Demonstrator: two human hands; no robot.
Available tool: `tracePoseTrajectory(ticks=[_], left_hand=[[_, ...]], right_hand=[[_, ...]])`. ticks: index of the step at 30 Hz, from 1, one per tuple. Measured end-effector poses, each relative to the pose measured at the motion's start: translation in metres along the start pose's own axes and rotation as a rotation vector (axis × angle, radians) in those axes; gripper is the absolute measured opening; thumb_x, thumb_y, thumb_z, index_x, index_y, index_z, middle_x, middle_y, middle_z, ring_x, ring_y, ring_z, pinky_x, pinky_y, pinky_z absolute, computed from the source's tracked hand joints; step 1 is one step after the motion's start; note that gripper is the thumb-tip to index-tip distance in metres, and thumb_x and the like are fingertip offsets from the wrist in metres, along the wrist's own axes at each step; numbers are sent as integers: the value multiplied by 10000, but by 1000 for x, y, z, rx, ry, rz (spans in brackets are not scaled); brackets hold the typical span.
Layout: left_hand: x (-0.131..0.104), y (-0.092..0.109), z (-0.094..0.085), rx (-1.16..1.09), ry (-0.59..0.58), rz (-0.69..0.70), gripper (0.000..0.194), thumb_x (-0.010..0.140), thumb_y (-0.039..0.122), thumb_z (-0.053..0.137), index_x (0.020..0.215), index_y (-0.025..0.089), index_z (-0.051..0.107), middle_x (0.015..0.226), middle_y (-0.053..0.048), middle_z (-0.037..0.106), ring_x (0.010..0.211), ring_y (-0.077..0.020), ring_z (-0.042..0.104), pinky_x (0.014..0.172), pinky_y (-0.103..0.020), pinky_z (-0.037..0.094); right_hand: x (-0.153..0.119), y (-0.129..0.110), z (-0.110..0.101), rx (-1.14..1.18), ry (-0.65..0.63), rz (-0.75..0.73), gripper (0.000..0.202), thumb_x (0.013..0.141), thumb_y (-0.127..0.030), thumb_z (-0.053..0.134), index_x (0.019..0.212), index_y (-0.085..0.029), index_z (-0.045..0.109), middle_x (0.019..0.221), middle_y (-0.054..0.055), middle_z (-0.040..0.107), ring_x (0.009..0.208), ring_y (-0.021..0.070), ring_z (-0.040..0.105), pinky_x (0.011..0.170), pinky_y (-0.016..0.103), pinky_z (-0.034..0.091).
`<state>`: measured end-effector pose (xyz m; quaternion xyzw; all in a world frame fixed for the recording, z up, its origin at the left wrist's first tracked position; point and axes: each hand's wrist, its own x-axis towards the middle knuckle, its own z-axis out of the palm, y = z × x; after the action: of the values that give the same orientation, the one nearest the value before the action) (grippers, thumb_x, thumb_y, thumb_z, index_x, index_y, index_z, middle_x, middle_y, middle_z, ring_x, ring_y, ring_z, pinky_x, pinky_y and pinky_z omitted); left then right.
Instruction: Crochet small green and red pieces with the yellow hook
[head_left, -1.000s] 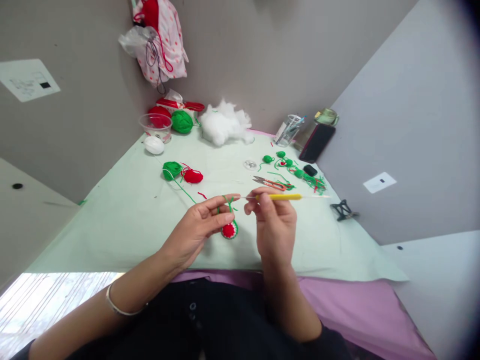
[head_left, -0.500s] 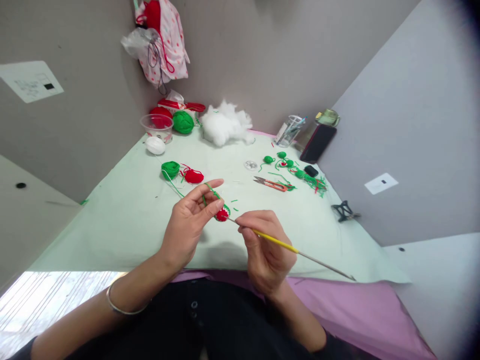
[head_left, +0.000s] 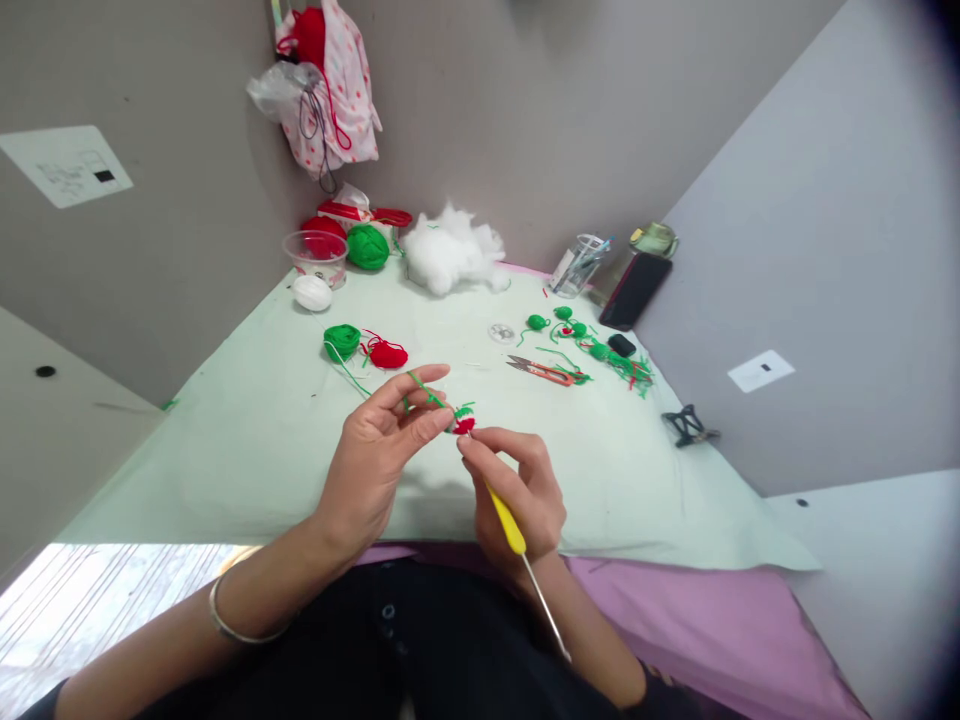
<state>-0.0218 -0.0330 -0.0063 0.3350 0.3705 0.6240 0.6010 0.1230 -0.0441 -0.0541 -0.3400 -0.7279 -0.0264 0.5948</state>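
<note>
A small red, white and green crocheted piece [head_left: 465, 424] is pinched at its left edge between the thumb and a finger of my left hand [head_left: 375, 450]. Green yarn [head_left: 426, 390] runs over that hand's raised index finger. My right hand [head_left: 517, 490] grips a crochet hook [head_left: 508, 518] with a yellow handle; its tip meets the piece and its metal rear end points down toward my body. Behind my left hand lie a green yarn ball [head_left: 342, 342] and a small red yarn bundle [head_left: 388, 352].
Orange-handled snips [head_left: 546, 372] lie beyond my right hand, near green crocheted balls and yarn scraps [head_left: 598, 350]. White stuffing [head_left: 452, 252], a plastic tub [head_left: 315, 262], a clear cup [head_left: 577, 265] and a phone [head_left: 636, 290] stand along the back. A black stand [head_left: 686, 425] is at right.
My right hand has moved slightly left, and the hook has swung from pointing right to pointing steeply down. The crocheted piece has shifted a little right and tilted.
</note>
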Motion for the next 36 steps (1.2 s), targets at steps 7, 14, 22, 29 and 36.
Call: tracePoseTrajectory(ticks=[7,14,22,29,36], left_hand=[[-3,7,4,-166,-161,-258,439,800,230,851,1229,197,762,905,-16,711,883,-145,636,945,-294,497],[-3,5,-2,36,-176,-142,417,825,263,843,1236,254,769,870,7,652,874,-139,579,881,-263,460],[-2,3,-8,184,-226,-57,323,847,276,819,1169,292,800,879,-8,664,839,-154,552,777,-261,453],[-2,3,-9,192,-240,-12,167,873,255,798,1035,291,814,807,10,678,765,-130,597,745,-251,465],[-3,3,-8,210,-237,7,187,854,244,812,1038,274,810,844,5,707,795,-135,620,760,-254,493]], right_hand=[[14,0,-2,286,141,264,305,957,-96,645,1104,-323,785,973,51,733,860,189,714,696,356,614],[23,8,-12,617,49,433,162,989,-224,640,1028,-292,782,912,31,710,725,155,653,635,333,556],[30,3,-19,557,-41,385,142,991,-258,643,1016,-270,783,905,54,730,751,183,683,616,344,574],[29,6,-18,567,-20,370,153,988,-238,648,1024,-266,795,891,50,731,749,175,675,618,332,563],[28,6,-17,573,-9,386,168,985,-214,647,1023,-271,801,884,41,726,735,166,662,627,329,555]])
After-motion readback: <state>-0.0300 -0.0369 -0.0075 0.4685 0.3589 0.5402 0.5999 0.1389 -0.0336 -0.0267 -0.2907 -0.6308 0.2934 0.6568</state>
